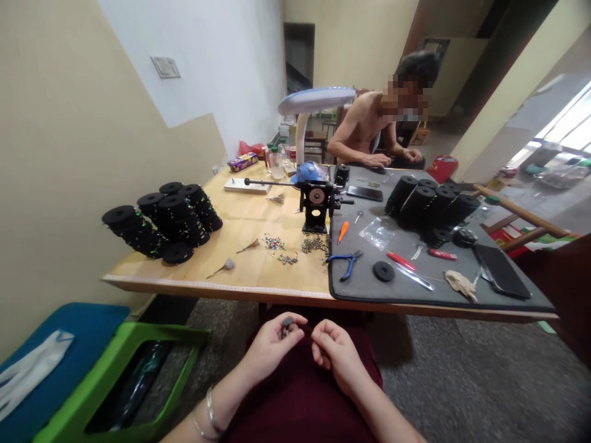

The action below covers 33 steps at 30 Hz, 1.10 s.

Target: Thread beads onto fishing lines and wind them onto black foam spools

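Above my lap, my left hand (277,343) is curled with a small dark grey block-like piece (287,322) held between its fingers. My right hand (336,352) is close beside it, a small gap apart, thumb and forefinger pinched together; whatever they grip is too small to make out. Just beyond both hands is the table's front edge. The nearest things on it are a heap of small dark metal pieces (314,244), a few multicoloured beads (274,243), small metal bits (288,259) and blue-handled pliers (347,264).
Stacked black foam spools (173,212) stand at left, more spools (429,200) at right on the grey mat (369,286). A black hand-crank device (316,206) and a lamp (318,98) stand mid-table. Another person (369,126) sits across. A green stool (194,341) is at lower left.
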Motion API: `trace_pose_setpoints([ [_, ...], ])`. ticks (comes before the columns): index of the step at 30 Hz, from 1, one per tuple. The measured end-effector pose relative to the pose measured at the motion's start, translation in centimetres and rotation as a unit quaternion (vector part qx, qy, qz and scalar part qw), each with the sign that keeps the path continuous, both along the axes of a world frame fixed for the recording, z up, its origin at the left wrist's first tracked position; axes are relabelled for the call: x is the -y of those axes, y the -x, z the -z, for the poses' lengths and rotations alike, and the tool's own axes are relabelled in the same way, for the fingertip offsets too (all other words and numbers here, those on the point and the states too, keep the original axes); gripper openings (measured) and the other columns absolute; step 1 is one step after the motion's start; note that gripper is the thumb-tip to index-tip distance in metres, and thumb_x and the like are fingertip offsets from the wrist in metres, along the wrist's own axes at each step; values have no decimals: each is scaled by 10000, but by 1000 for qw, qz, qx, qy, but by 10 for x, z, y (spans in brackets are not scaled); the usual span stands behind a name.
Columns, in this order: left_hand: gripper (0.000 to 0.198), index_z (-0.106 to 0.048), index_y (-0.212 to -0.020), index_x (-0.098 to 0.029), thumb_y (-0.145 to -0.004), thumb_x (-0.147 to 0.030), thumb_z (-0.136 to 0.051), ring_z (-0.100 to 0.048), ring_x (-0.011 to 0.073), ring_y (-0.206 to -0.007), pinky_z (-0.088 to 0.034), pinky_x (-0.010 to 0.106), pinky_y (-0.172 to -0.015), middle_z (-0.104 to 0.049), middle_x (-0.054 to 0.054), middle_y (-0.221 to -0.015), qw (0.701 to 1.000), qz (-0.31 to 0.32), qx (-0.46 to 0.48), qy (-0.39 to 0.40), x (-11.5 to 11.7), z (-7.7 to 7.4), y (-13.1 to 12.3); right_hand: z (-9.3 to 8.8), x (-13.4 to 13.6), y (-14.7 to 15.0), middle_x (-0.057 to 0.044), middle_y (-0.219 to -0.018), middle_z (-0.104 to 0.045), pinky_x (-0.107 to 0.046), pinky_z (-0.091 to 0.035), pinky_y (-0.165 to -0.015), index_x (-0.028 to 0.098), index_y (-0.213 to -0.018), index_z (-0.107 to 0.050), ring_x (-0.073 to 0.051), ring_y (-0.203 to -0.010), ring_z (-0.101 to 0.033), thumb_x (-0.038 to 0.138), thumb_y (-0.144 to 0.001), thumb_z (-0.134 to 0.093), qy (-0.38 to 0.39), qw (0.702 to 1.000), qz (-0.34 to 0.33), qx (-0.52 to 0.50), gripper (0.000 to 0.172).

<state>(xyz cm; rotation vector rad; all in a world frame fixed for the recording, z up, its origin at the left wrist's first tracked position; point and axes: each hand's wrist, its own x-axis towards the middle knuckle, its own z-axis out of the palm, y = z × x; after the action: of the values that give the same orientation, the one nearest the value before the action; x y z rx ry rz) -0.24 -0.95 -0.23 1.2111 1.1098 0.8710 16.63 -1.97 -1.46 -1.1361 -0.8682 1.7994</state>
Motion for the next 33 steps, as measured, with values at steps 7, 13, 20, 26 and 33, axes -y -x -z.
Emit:
trace_pose_setpoints([
  [7, 212, -626, -679, -142, -758, -337, -653, -515, 123, -605, -409, 228, -605, -604, 3, -631, 999, -35, 12, 13, -5, -13, -12, 2, 0, -2, 43, -448, -574, -150, -198, -341, 162, -696, -514, -36, -338, -383, 500, -721, -677, -11, 999, -34, 26, 377],
  [13, 256, -609, -661, -141, -761, -376, -641, -493, 123, -576, -391, 229, -581, -578, -1, -595, 998, -46, -31, -15, -8, -10, -6, -4, -8, -8, -89, -842, -714, -214, -466, -495, 142, -952, -617, -166, -706, -647, 555, -734, -644, -28, 999, -44, 2, 468],
  [20, 253, -582, -622, -153, -782, -347, -605, -516, 135, -557, -389, 234, -576, -597, 7, -564, 994, -17, -89, -63, -11, -22, -10, -20, -22, -2, -15, -703, -648, -256, -485, -568, 149, -912, -596, -139, -630, -615, 501, -768, -628, -56, 995, -78, -12, 381],
  [26, 245, -627, -629, -153, -784, -340, -597, -492, 139, -568, -352, 226, -545, -596, 6, -581, 979, -30, -168, -116, -15, -30, -8, -22, -24, 1, 67, -498, -524, -193, -311, -458, 162, -797, -577, -72, -436, -420, 368, -781, -623, -137, 977, -86, 139, 211],
  [33, 219, -614, -649, -183, -820, -305, -550, -534, 174, -595, -376, 264, -585, -612, 27, -619, 930, -45, -284, -229, -39, -37, 11, -13, -20, 0, 106, -420, -373, -192, -216, -410, 192, -638, -464, -55, -383, -286, 397, -737, -639, -139, 983, -5, 122, 287],
])
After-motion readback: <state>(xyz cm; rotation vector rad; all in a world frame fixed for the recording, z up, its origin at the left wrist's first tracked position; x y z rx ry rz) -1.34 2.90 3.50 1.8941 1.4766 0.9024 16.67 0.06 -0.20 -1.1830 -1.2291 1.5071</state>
